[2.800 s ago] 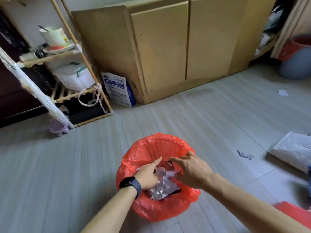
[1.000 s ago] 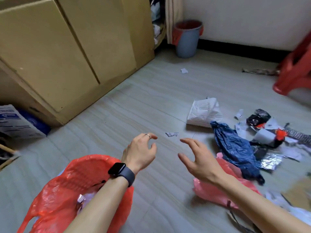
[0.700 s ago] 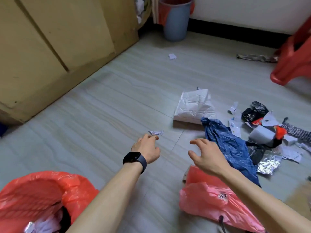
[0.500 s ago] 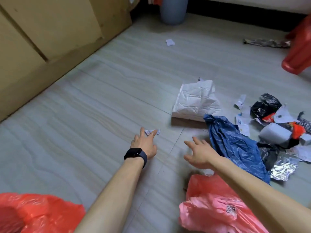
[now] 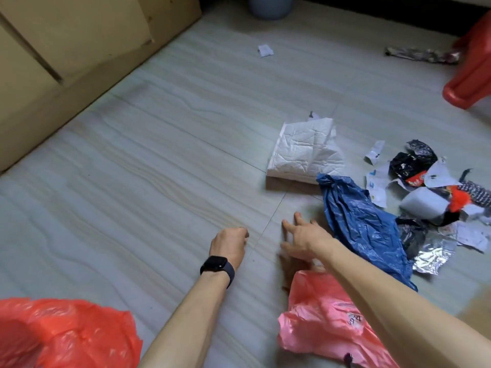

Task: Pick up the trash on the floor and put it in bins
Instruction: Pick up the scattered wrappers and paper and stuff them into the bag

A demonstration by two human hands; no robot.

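Gone from the floor is that little paper scrap the fingertips were on a moment ago. The left hand (image 5: 229, 244) has balled up low in the middle of the frame, grip curled tight, and I'd judge the scrap is inside, though none of it shows. Right hand (image 5: 303, 237) has slid forward beside it, grip spread and holding nothing, fingers out low over the floor (image 5: 132, 168), with the blue plastic bag (image 5: 364, 221) just to its right. Where does the catch go? The red-lined bin (image 5: 66, 333) sits in the lower left corner of the frame, near the left forearm. Trouble I can see coming: a scrap that small could slip out of a loosening fist on the swing over, or slide off the liner's slumped edge back onto the floor. And the right forearm passes over the pink plastic bag (image 5: 326, 322) at the lower right; a careless pull could drag it along. Plenty left to clear: the crumpled white packet (image 5: 305, 152) mid-frame, the heap of paper and wrappers (image 5: 430, 181) at the right edge with silver foil (image 5: 433, 256) below it, a lone white scrap (image 5: 265, 50) up top, a long wrapper (image 5: 422, 55) by the red stool (image 5: 473, 70) upper right. A grey bin (image 5: 271, 6) peeks in at the top edge, and the cabinet (image 5: 66, 49) fills the upper left.
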